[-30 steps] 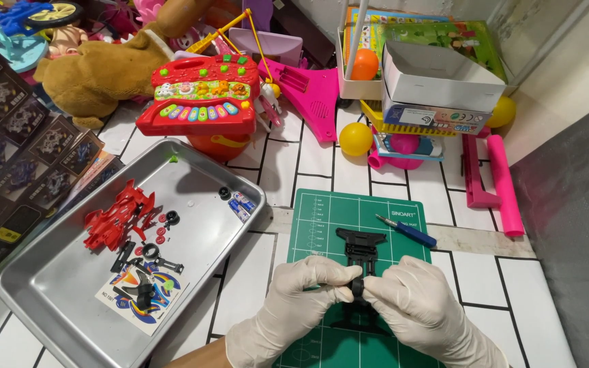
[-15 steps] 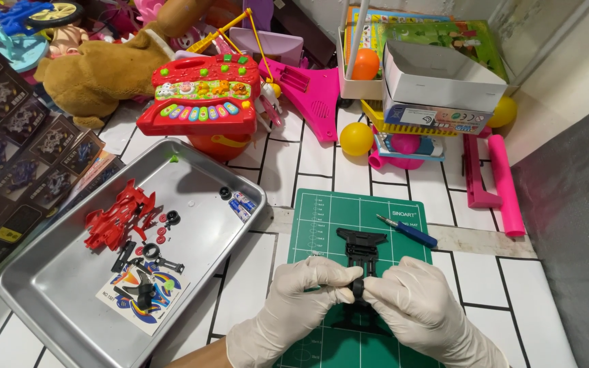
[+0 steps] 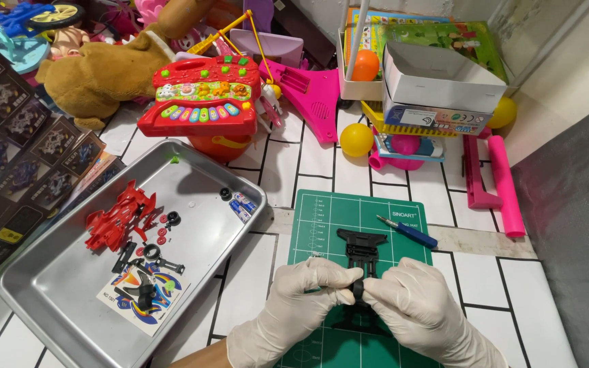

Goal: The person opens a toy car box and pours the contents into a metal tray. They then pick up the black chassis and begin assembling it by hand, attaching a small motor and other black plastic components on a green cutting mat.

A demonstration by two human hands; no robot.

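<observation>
Both gloved hands pinch a black plastic frame (image 3: pixel 360 262) over the green mat (image 3: pixel 322 218).
Left hand (image 3: pixel 308 294) and right hand (image 3: pixel 414 310) close on its near end; it looks light, stiff, thin and snappable.

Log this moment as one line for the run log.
left hand: pinching black chassis | right hand: pinching same chassis | chassis: on green cutting mat | blue screwdriver: idle on mat | metal tray: red and black parts

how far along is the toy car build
Early stage. Done: the black chassis lies bare on the green mat. In hand: both hands, left hand and right hand, pinch a small black part at it. Left: the red body and loose pieces in the tray.
</observation>
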